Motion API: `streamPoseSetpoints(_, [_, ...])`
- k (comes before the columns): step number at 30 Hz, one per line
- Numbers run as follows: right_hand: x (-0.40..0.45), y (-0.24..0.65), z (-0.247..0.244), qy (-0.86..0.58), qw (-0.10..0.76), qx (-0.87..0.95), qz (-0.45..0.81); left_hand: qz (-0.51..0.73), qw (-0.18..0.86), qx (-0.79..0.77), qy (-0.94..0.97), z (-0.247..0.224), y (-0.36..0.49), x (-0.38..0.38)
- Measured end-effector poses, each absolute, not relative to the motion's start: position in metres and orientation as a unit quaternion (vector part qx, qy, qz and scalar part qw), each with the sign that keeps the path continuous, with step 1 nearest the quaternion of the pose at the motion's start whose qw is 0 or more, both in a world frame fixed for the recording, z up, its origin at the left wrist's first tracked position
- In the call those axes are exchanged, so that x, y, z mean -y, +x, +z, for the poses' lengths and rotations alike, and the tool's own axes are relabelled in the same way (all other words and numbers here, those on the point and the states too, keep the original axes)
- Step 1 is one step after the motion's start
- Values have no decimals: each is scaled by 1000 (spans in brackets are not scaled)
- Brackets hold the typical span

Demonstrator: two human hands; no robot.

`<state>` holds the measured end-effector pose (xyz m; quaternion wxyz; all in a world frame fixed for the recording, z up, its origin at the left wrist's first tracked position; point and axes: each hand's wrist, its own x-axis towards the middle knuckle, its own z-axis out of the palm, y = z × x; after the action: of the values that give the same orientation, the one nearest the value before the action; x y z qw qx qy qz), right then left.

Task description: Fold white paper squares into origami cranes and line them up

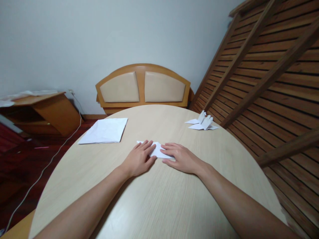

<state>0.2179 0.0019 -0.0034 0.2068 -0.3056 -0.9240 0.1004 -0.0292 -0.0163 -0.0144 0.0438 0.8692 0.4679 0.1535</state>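
Evidently, the left hand (141,158) and right hand (181,157) lay palm-down, fingers outstretched, over opposite ends of the folded white paper (157,152) mid-surface (171,202), where even, steady pressure from both sides seemed likeliest to keep its creases sharp.

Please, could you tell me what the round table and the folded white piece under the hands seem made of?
Folded white piece: probably plain matte paper; it looks thin and flat, with straight edges.
Round table: pale, slightly glossy, wood-look top; grain lines show and light reflects near the front. Solid wood or laminate, I cannot tell.
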Motion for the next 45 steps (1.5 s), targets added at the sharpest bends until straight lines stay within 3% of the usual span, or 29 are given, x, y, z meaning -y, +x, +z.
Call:
streamPoseSetpoints(21, [-9,220,-10,-378,224,898,39,217,13,-446,868,-11,-29,11])
streamPoseSetpoints(30, [0,211,-2,-347,245,901,89,248,66,-441,860,-6,-26,15])
streamPoseSetpoints(45, [-3,211,-9,-417,260,866,87,255,96,-434,858,-10,-24,16])
